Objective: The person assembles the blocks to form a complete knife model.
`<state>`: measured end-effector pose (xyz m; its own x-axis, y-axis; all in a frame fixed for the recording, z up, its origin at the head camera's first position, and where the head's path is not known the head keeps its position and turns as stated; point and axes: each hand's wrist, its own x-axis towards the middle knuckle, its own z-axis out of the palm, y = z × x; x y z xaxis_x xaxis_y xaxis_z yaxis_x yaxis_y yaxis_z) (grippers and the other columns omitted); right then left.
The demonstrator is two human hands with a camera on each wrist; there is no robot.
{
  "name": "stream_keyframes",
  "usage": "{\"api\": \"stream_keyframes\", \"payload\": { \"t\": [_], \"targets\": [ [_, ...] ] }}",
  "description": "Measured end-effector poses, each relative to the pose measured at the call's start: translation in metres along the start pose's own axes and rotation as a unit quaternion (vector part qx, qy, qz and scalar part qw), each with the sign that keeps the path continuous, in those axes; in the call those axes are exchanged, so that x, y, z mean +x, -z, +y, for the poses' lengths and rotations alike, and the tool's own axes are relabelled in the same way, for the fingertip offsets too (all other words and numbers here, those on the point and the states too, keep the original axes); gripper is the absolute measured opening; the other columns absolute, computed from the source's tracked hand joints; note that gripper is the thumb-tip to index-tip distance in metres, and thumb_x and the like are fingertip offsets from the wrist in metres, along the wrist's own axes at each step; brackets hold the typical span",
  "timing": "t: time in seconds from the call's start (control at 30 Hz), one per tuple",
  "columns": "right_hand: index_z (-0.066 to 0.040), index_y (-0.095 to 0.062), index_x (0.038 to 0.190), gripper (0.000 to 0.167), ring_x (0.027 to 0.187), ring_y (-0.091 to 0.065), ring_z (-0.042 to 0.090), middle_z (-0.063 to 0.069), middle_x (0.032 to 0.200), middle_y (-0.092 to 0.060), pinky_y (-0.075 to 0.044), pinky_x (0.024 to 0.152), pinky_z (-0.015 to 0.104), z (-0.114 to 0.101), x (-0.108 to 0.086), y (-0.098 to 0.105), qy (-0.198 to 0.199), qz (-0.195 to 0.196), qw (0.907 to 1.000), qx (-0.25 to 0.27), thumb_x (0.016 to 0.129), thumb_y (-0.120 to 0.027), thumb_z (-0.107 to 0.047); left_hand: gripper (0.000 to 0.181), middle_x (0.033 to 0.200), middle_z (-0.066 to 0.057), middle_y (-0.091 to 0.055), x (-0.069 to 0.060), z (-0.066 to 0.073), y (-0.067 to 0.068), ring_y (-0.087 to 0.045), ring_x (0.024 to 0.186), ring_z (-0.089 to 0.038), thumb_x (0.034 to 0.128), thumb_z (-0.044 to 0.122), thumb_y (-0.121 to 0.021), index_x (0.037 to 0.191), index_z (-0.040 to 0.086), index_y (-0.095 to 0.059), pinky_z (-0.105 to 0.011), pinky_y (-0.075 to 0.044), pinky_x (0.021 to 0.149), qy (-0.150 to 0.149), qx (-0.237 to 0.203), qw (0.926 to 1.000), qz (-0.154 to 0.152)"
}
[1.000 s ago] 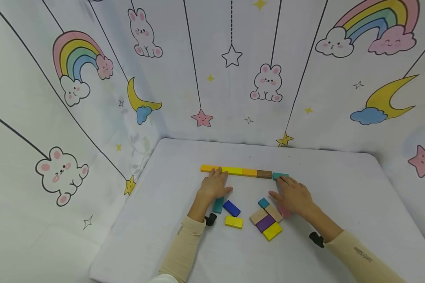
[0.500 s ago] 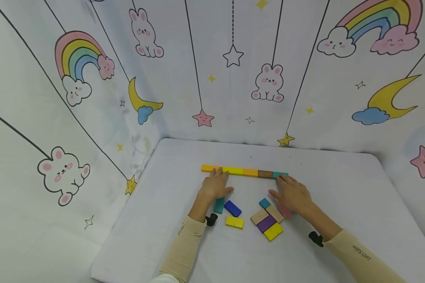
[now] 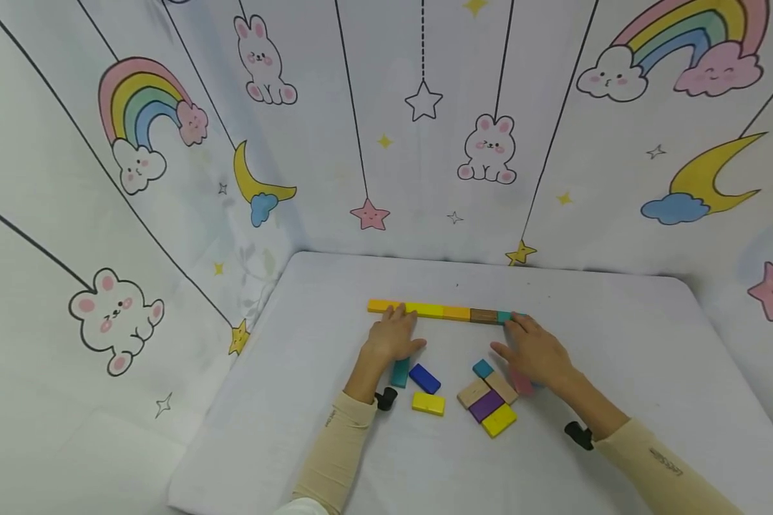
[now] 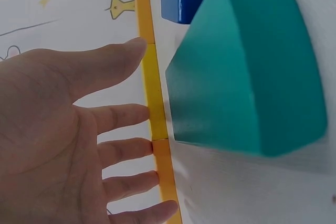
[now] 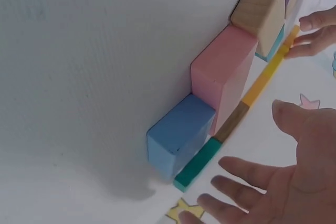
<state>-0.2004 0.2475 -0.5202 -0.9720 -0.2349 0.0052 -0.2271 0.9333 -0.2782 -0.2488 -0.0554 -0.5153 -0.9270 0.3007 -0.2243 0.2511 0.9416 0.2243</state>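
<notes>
A straight row of blocks lies across the table: orange (image 3: 380, 305), yellow (image 3: 428, 310), orange (image 3: 457, 313), brown (image 3: 484, 316) and teal (image 3: 504, 317), end to end. My left hand (image 3: 389, 339) rests with spread, straight fingertips on the near side of the row, at the left orange and yellow blocks; the left wrist view shows the hand (image 4: 58, 129) holding nothing. Extended fingers of my right hand (image 3: 540, 352) touch the teal block at the right end. In the right wrist view that teal block (image 5: 197, 165) meets the brown one, beside the hand (image 5: 294, 182).
Nearer than the row lie a teal block (image 3: 400, 373), a blue block (image 3: 424, 378) and a yellow block (image 3: 428, 404). At right is a cluster with purple (image 3: 487, 405), yellow (image 3: 499, 420) and wooden blocks, and a pink block (image 3: 522, 383) partly under the right hand.
The right hand has pushed the teal block left, closing the gap to the brown block between the first two head frames. The left hand has stayed in place.
</notes>
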Motion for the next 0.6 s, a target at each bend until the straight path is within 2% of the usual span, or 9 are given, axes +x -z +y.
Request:
{"api": "stream_keyframes", "payload": {
  "t": [0.23,0.4,0.6],
  "targets": [
    [0.005,-0.055,0.145,0.073,0.139,-0.045,0.053,0.032,0.155,-0.044,-0.038,0.112,0.068,-0.009,-0.012,-0.004,-0.016,-0.005,0.9998,0.005,0.101,-0.064,-0.052,0.072,0.172,-0.011,-0.025,0.0,-0.002,-0.002,-0.022,0.158,-0.036,0.1013,0.053,-0.063,0.161,0.018,-0.042,-0.06,-0.036,0.119,-0.005,0.002,1.0,0.001],
    [0.004,-0.063,0.137,0.061,0.137,-0.049,0.05,0.03,0.146,-0.054,-0.031,0.117,0.068,-0.023,-0.024,0.0,0.003,0.001,1.0,0.002,0.101,-0.067,-0.044,0.071,0.172,-0.01,-0.026,0.001,-0.004,-0.002,-0.024,0.157,-0.036,0.102,0.052,-0.062,0.161,0.019,-0.042,-0.059,-0.033,0.121,-0.01,0.01,0.9999,0.005],
    [0.003,-0.067,0.133,0.055,0.131,-0.055,0.048,0.029,0.14,-0.06,-0.036,0.114,0.067,-0.037,-0.042,0.005,0.016,0.01,0.9998,0.003,0.097,-0.073,-0.039,0.071,0.171,-0.011,-0.026,0.0,-0.005,-0.001,-0.024,0.158,-0.036,0.1018,0.052,-0.063,0.161,0.018,-0.042,-0.059,-0.033,0.121,-0.01,0.008,0.9999,0.006]
  ]
}}
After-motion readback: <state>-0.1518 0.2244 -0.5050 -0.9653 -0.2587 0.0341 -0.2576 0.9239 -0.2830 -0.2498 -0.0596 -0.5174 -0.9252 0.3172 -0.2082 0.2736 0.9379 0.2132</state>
